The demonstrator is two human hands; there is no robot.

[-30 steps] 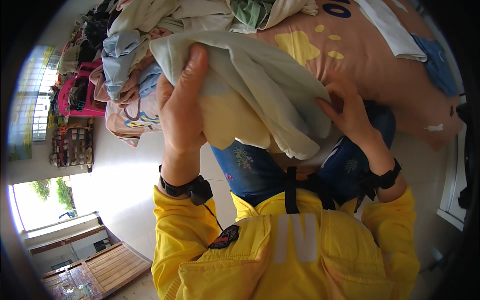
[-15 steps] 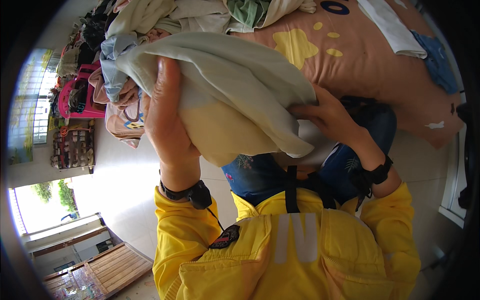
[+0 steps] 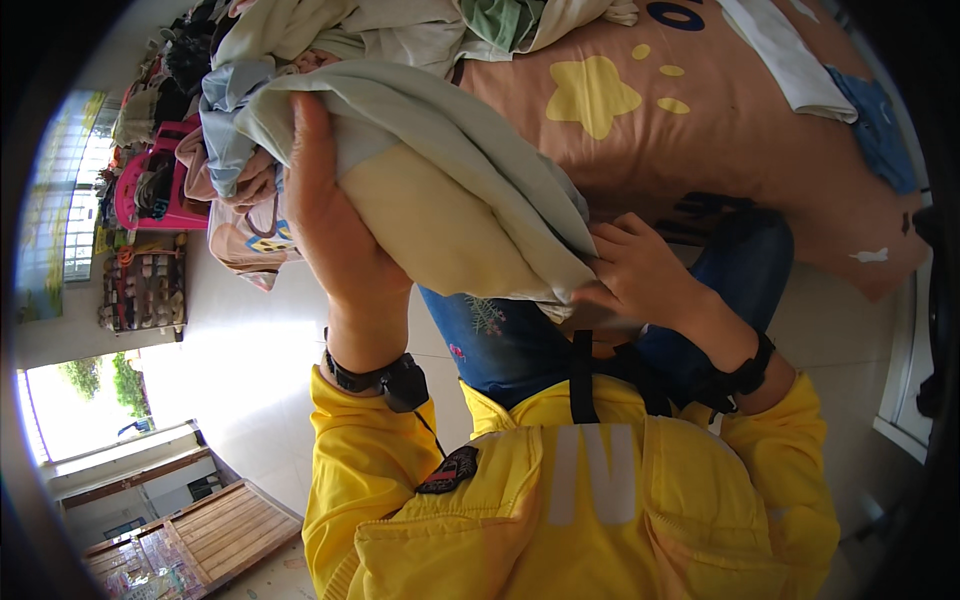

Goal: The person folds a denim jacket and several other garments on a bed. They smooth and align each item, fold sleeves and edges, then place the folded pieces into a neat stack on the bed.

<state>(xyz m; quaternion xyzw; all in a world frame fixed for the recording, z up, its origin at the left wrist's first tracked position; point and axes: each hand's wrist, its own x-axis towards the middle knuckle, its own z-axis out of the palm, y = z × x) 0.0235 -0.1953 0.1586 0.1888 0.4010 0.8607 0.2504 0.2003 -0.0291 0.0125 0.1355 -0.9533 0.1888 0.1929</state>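
Observation:
A pale grey-green and cream garment [image 3: 440, 215] hangs folded over between my hands, above my knees. My left hand [image 3: 335, 220] grips its left end, thumb on top and the other fingers hidden beneath the cloth. At its right lower corner, my right hand [image 3: 640, 270] pinches the edge between thumb and fingers. What kind of garment it is, I cannot make out. Under it show my jeans [image 3: 500, 345].
A brown bedspread [image 3: 700, 130] with yellow shapes covers the bed ahead. Heaped clothes [image 3: 370, 35] lie along its far left. A folded white cloth [image 3: 790, 60] and a blue one [image 3: 870, 130] lie at right. A pink chair [image 3: 160, 190] stands left.
My right hand has shifted down along the garment's right edge and now pinches its lower corner. The cloth's right side has drawn in and narrowed. My left hand keeps its grip.

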